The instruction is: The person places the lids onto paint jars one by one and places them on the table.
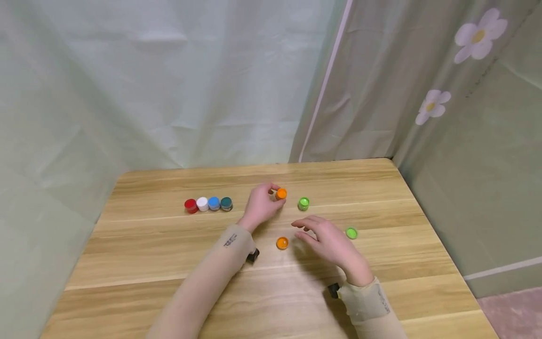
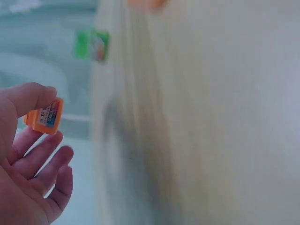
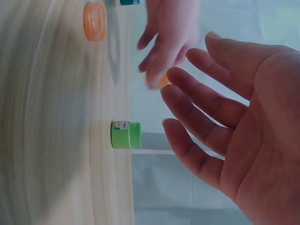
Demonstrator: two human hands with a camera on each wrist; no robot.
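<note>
My left hand pinches a small orange paint jar between thumb and fingers; the left wrist view shows a printed label on the jar. To its right stands a green paint jar, uncapped, its green content visible from above. My right hand hovers over the table with fingers loosely bent and holds nothing. Between the two forearms an orange lid lies on the wood. Just beyond the right hand's outer side lies a green lid.
On the left, a red jar, a white jar, a blue jar and a dark teal jar stand side by side in a row. The wooden table backs onto a pale curtain.
</note>
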